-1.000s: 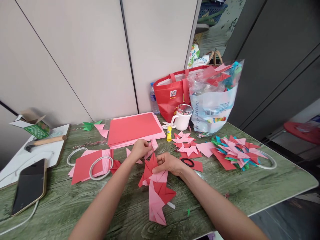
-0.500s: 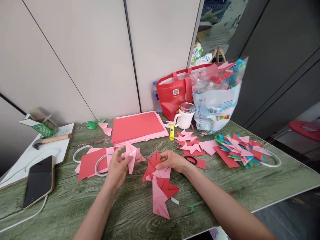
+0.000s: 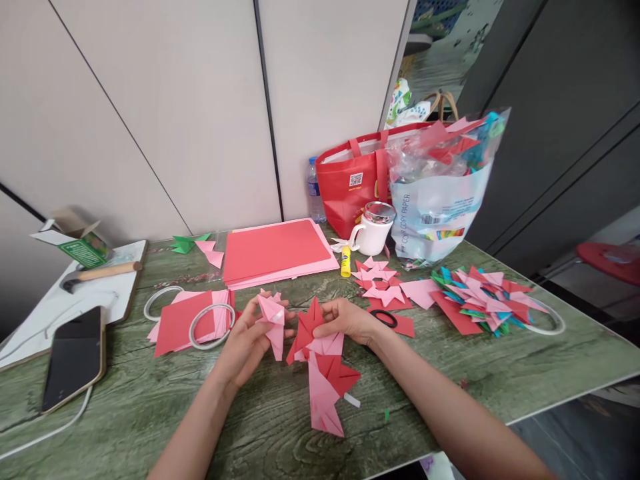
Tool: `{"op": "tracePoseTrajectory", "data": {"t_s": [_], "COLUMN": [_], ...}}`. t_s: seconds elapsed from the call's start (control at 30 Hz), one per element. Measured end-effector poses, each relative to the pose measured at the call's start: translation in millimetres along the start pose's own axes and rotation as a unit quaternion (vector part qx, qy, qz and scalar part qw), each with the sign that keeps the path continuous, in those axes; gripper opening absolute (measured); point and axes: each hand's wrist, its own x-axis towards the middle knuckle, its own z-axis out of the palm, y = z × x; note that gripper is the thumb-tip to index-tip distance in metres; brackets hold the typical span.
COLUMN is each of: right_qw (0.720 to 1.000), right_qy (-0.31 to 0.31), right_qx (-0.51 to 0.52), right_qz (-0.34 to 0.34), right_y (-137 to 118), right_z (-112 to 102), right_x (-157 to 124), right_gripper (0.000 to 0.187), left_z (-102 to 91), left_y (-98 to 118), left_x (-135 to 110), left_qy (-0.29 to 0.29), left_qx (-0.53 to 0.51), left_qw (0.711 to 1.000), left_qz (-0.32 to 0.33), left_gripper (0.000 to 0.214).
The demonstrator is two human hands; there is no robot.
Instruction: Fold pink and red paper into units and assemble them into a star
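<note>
My left hand [image 3: 245,343] pinches a small folded pink paper piece [image 3: 273,319] just above the green table [image 3: 125,413]. Right beside it, my right hand [image 3: 347,320] grips the top of a chain of joined red and pink folded pieces [image 3: 325,373] that trails toward me over the table. The pink piece sits a little left of the chain's red top end, close to touching it.
Behind lie a stack of red and pink sheets [image 3: 277,252], a glue stick [image 3: 345,261], a white mug [image 3: 373,230], a red bag [image 3: 353,187] and a plastic bag of folded pieces [image 3: 435,193]. Folded piles [image 3: 480,300] lie right; tape rings [image 3: 210,327], a phone [image 3: 75,357] left.
My left hand picked up the pink piece from near the sheets, drew it toward me, then brought it right, close to the chain's top. My right hand stayed on the chain.
</note>
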Motion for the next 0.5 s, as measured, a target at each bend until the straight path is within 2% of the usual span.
{"op": "tracePoseTrajectory", "data": {"t_s": [0.17, 0.3, 0.4, 0.5], "right_qw": [1.0, 0.999, 0.993, 0.975], "right_qy": [-0.006, -0.005, 0.008, 0.046], "right_qx": [-0.015, -0.049, -0.114, -0.206], "right_qz": [-0.005, -0.017, -0.041, -0.075], "right_y": [-1.8, -2.4, -2.0, -0.2], "right_z": [1.6, 2.3, 2.1, 2.1], "right_x": [-1.1, -1.8, -1.7, -1.0], "right_gripper": [0.046, 0.037, 0.03, 0.028], "left_z": [1.5, 3.7, 3.9, 3.6], "left_y": [2.1, 2.8, 1.4, -0.3], "left_x": [0.2, 1.2, 1.7, 1.9], "left_qy": [-0.006, 0.0, 0.011, 0.028], "left_qx": [-0.023, -0.043, -0.033, -0.009], "left_qw": [1.0, 0.999, 0.999, 1.0], "left_qz": [-0.011, -0.011, -0.005, 0.004], "left_gripper": [0.049, 0.032, 0.03, 0.034]}}
